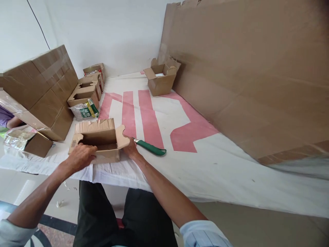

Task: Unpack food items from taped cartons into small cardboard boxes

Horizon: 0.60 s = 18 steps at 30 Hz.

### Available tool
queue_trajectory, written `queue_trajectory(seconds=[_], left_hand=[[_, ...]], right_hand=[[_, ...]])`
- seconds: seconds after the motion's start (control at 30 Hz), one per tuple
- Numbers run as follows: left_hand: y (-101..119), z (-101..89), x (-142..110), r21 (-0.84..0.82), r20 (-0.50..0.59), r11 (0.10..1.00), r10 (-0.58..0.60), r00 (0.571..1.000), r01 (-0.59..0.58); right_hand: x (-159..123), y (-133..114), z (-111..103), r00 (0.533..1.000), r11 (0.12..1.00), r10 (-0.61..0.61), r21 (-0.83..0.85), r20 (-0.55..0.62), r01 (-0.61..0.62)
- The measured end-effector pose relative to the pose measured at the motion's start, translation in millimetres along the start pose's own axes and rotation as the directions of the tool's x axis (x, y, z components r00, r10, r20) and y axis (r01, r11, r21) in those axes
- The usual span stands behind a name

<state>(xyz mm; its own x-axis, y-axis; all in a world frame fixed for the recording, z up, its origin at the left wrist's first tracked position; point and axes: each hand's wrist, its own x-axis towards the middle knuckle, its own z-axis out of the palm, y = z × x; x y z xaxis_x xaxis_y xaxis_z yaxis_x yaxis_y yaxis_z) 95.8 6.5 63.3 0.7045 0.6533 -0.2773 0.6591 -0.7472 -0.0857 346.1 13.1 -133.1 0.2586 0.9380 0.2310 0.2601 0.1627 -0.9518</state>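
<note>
A small open cardboard box [106, 157] stands near the front edge of the cloth-covered table, its flaps up and its inside dark. My left hand [81, 156] grips the front wall at the left corner, fingers curled over the rim. At the right end, my right hand [131, 148] holds the box by its side flap; that flap hides part of the fingers. Just right of this hand lies a knife with a green handle [151, 148], its blade mostly out of sight near my fingers.
Small open boxes [83, 94] line the left back, with a printed plastic packet [84, 110] before them. A large carton [48, 92] and a smaller box [38, 144] stand left. Another open box [161, 84] sits beside a huge cardboard sheet [244, 75]. A person's arm [14, 121] shows far left.
</note>
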Motion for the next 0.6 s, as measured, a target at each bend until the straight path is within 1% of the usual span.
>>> queue_trajectory(seconds=[0.07, 0.13, 0.23, 0.3, 0.37, 0.43, 0.5, 0.6], left_hand=[[-31, -4.8, 12, 0.073, -0.055, 0.995, -0.057, 0.997, 0.061], [-66, -10.1, 25, 0.104, -0.107, 0.982, -0.145, 0.984, 0.156], [-114, -18.4, 46, 0.071, -0.145, 0.953, -0.283, 0.948, 0.296], [-136, -23.5, 59, 0.059, -0.165, 0.935, -0.337, 0.927, 0.351], [-150, -27.1, 70, 0.056, -0.183, 0.92, -0.372, 0.91, 0.387], [-157, -28.2, 79, 0.05, -0.195, 0.907, -0.402, 0.895, 0.418], [-160, -26.3, 86, 0.037, -0.204, 0.891, -0.436, 0.877, 0.452], [-158, -18.2, 94, 0.009, -0.228, 0.865, -0.487, 0.843, 0.502]], right_hand=[[0, 0, -1, 1.0, 1.0, -0.009, 0.019, -0.002, 0.009], [-1, -1, -1, 1.0, 0.999, -0.016, 0.039, -0.007, 0.016], [-1, -2, -2, 1.0, 0.999, -0.019, 0.05, -0.008, 0.02], [0, -2, -2, 1.0, 0.999, -0.015, 0.047, -0.006, 0.015], [0, -2, -2, 1.0, 0.999, -0.011, 0.048, -0.004, 0.011], [1, -1, -2, 1.0, 0.999, -0.01, 0.051, 0.001, 0.01], [0, -1, -2, 1.0, 0.998, -0.009, 0.054, 0.0, 0.009], [-2, 0, -4, 1.0, 0.999, -0.013, 0.051, -0.002, 0.013]])
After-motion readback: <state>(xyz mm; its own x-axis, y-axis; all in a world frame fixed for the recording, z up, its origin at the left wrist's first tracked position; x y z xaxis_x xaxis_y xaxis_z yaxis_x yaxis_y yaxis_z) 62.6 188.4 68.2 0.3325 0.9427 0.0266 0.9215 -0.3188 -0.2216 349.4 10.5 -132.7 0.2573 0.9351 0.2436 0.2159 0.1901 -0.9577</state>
